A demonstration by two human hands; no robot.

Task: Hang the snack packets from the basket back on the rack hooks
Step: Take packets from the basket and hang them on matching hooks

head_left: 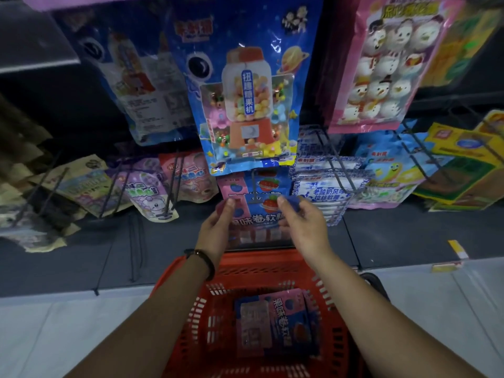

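A pink and blue snack packet [257,214] is held up by both hands at the tip of a wire rack hook [255,184]. My left hand [218,222] pinches its upper left corner and my right hand [300,219] pinches its upper right corner. A matching packet [266,180] hangs on the same hook just behind. Below my arms stands the red plastic basket [218,290], with more pink and blue packets [275,323] lying flat inside it.
A large blue candy-machine bag [245,91] and a pink snowman bag [381,66] hang above. Purple and pink packets [147,186] hang to the left, white and blue ones [324,184] to the right, yellow bags [463,159] further right. Bare hooks [136,241] jut out lower left.
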